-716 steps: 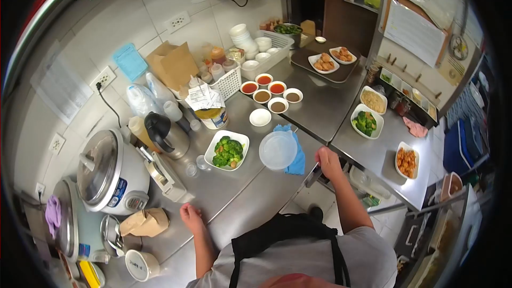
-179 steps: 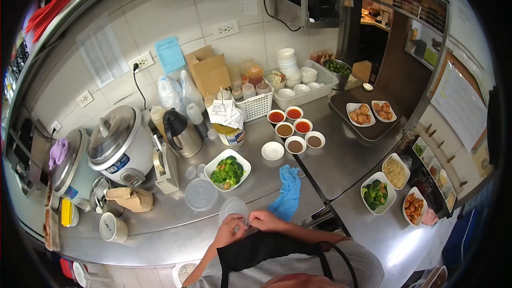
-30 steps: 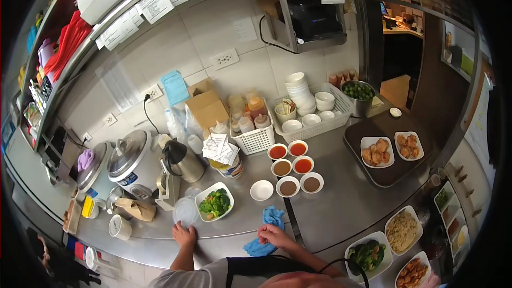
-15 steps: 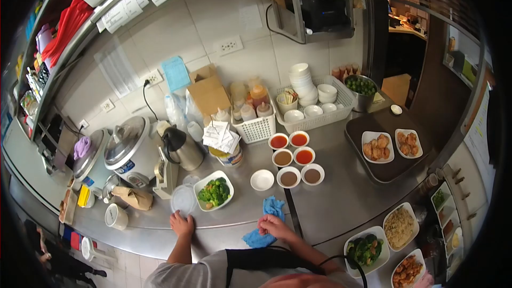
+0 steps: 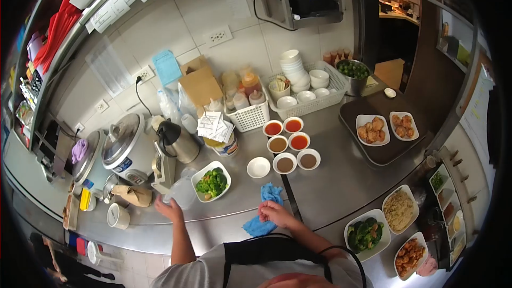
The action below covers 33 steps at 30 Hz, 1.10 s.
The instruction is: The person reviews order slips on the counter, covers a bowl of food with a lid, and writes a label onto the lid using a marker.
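Note:
My left hand (image 5: pixel 170 212) is at the near left edge of a round clear plastic lid (image 5: pixel 184 196), thumb and fingers closed on its rim. Right beside that lid stands a white square dish of broccoli (image 5: pixel 212 181). My right hand (image 5: pixel 274 214) has its fingers curled together over a crumpled blue cloth (image 5: pixel 261 227); whether anything is inside them is hidden. Just beyond the cloth sits an empty white bowl (image 5: pixel 258 167), next to several small bowls of red and brown sauce (image 5: pixel 285 164).
Left of me are a paper bag (image 5: pixel 133 195), a white tub (image 5: pixel 118 216), a thermos jug (image 5: pixel 178 141) and a rice cooker (image 5: pixel 125 149). On the right are a dark tray (image 5: pixel 368 152) with fried pieces and filled dishes (image 5: pixel 399 210). Another person (image 5: pixel 56 261) is at lower left.
My left hand has shifted left and turned, from lying flat by the lid to gripping its edge. My right hand stays over the cloth. The view has shifted slightly.

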Each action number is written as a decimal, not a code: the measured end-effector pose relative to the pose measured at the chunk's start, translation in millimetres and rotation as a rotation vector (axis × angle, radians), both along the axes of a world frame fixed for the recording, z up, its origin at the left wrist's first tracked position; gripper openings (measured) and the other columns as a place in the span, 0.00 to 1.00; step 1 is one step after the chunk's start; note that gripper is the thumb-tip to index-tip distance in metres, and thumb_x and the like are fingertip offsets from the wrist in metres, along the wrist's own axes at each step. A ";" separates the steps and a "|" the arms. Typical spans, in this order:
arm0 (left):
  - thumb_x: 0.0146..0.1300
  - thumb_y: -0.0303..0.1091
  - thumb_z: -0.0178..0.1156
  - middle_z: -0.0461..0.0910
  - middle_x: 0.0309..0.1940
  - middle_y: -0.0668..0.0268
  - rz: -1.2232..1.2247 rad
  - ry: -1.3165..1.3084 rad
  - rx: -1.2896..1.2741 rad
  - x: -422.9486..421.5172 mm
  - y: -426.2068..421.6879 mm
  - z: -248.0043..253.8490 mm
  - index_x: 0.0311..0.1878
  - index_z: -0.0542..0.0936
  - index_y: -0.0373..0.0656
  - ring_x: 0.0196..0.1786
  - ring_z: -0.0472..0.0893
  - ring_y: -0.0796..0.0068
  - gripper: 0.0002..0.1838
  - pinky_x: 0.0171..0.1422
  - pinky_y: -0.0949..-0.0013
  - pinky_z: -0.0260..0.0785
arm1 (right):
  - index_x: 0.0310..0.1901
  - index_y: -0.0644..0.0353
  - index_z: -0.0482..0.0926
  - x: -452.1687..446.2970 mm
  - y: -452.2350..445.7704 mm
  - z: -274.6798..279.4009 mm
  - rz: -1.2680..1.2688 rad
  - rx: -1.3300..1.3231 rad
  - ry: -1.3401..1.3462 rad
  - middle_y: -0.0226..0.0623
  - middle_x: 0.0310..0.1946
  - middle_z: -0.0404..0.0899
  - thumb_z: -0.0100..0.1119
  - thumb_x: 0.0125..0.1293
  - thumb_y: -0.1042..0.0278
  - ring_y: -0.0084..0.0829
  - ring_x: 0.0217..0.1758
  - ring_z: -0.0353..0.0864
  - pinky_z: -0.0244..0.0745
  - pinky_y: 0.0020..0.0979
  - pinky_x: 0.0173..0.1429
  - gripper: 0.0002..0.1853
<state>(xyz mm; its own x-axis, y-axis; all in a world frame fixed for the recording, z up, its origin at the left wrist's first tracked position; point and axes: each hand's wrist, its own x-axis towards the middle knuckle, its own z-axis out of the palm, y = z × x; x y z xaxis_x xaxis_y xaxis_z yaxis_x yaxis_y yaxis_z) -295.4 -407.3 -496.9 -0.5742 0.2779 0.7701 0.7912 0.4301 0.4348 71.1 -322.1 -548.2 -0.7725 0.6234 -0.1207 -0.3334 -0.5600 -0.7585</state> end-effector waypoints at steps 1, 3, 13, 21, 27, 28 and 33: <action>0.44 0.27 0.53 0.64 0.44 0.53 -0.083 0.083 0.057 0.1 10.9 28.2 0.48 0.64 0.35 0.50 0.63 0.55 0.24 0.56 0.59 0.54 | 0.38 0.60 0.68 -0.4 0.6 -2.7 0.001 -0.023 0.012 0.32 0.30 0.71 0.44 0.61 0.71 0.23 0.31 0.71 0.70 0.26 0.37 0.06; 0.48 0.24 0.50 0.65 0.44 0.56 -0.324 0.079 0.362 24.4 34.2 95.1 0.49 0.63 0.35 0.50 0.64 0.62 0.22 0.55 0.64 0.55 | 0.38 0.60 0.68 -1.9 0.5 -3.4 0.002 -0.058 0.026 0.33 0.30 0.71 0.44 0.60 0.71 0.24 0.30 0.71 0.70 0.26 0.37 0.06; 0.41 0.65 0.57 0.62 0.43 0.57 -2.139 0.041 -0.062 253.0 18.4 297.7 0.41 0.70 0.52 0.45 0.62 0.58 0.30 0.47 0.62 0.56 | 0.38 0.60 0.68 -7.3 1.7 -10.6 -0.005 -0.009 -0.001 0.32 0.29 0.71 0.48 0.59 0.67 0.23 0.28 0.72 0.72 0.27 0.35 0.08; 0.53 0.54 0.52 0.53 0.54 0.40 -2.968 -0.383 -0.091 346.6 13.4 304.7 0.49 0.70 0.42 0.55 0.56 0.43 0.27 0.55 0.54 0.51 | 0.37 0.60 0.68 -0.4 -1.5 10.9 -0.006 0.010 -0.105 0.31 0.27 0.72 0.48 0.58 0.68 0.22 0.27 0.73 0.71 0.25 0.34 0.08; 0.51 0.57 0.52 0.44 0.58 0.36 -3.316 -0.841 -0.044 359.3 16.1 271.9 0.46 0.75 0.43 0.60 0.48 0.38 0.28 0.60 0.51 0.44 | 0.37 0.60 0.68 -0.6 -1.2 10.9 -0.016 0.030 -0.090 0.32 0.28 0.72 0.48 0.58 0.68 0.22 0.27 0.73 0.72 0.24 0.34 0.07; 0.52 0.56 0.52 0.45 0.58 0.36 -3.331 -0.851 -0.033 360.2 16.3 273.1 0.45 0.75 0.43 0.60 0.49 0.38 0.27 0.60 0.51 0.44 | 0.37 0.61 0.68 -1.0 -0.8 10.4 -0.010 0.027 -0.095 0.32 0.28 0.72 0.48 0.58 0.68 0.22 0.27 0.73 0.72 0.24 0.34 0.07; 0.56 0.52 0.48 0.50 0.55 0.37 -3.278 -0.842 -0.266 351.0 20.5 295.0 0.43 0.75 0.44 0.58 0.52 0.41 0.22 0.59 0.47 0.44 | 0.37 0.60 0.68 -0.3 0.8 14.1 0.000 0.038 -0.085 0.32 0.28 0.72 0.47 0.58 0.69 0.23 0.27 0.73 0.71 0.23 0.34 0.07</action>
